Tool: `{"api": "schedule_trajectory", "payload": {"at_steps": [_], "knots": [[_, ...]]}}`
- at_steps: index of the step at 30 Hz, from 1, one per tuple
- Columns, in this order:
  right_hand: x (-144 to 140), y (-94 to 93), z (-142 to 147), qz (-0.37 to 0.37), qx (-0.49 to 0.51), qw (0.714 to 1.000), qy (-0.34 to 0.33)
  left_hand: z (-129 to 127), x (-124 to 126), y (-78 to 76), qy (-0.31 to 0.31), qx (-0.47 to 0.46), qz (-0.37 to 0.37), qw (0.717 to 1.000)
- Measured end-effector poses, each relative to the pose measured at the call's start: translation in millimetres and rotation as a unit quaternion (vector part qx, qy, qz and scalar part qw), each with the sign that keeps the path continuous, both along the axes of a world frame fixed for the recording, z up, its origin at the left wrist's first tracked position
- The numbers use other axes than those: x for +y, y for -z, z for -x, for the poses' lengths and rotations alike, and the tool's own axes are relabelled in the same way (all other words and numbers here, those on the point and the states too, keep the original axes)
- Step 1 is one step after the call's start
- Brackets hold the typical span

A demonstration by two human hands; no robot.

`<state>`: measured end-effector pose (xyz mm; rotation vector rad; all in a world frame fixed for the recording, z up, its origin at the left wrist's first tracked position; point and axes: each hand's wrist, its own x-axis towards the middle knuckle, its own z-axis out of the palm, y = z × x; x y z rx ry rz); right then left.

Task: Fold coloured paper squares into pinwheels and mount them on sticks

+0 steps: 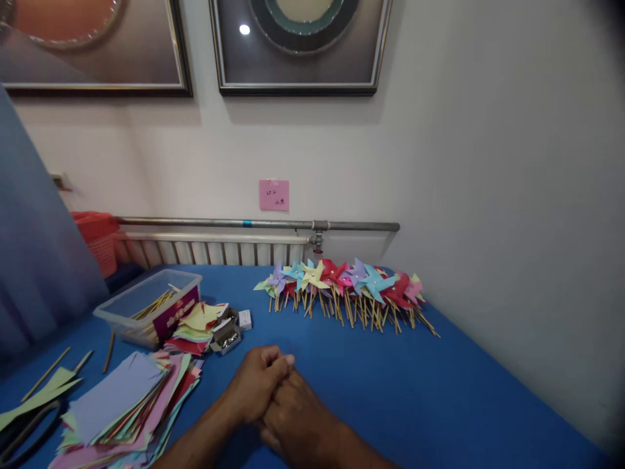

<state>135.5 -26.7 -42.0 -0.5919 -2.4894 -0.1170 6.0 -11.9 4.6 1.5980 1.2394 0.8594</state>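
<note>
My left hand [258, 383] and my right hand [299, 413] are clasped together above the blue table, fingers closed against each other. No object shows in either hand; the inner sides of the fingers are hidden. Left of them lies a stack of coloured paper sheets [114, 397]. Beyond the stack are smaller paper pieces [200, 320] and a little open box of metal pins [227, 337]. Farther back on the right, a row of finished paper pinwheels [336, 280] on thin wooden sticks lies in several colours.
A clear plastic box [120, 319] with wooden sticks stands at the back left. Black-handled scissors [36, 426] lie at the left edge under cut green paper [49, 391]. A red basket [100, 241], a metal pipe [209, 223] and a radiator [215, 251] are behind the table [390, 397].
</note>
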Motion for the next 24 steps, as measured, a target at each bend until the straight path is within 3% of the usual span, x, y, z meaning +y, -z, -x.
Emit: {"api": "schedule_trajectory", "payload": {"at_steps": [6, 13, 19, 24], "knots": [[-3.8, -7.7, -1.2, 0.036, -0.008, 0.999, 0.018, -1.8, 2.1, 2.2, -0.004, -0.035, -0.009, 0.999], [1.2, -10.3, -0.9, 0.042, 0.010, 0.998, 0.037, 5.4, 7.2, 9.0, 0.070, -0.111, -0.012, 0.991], [0.8, -18.4, 1.6, 0.047, 0.005, 0.998, 0.042, 16.6, 7.2, 3.5, 0.128, -0.001, -0.129, 0.983], [-3.0, -18.5, 1.3, 0.072, -0.019, 0.994, 0.077, 20.3, 3.5, -0.2, 0.095, 0.168, -0.212, 0.958]]}}
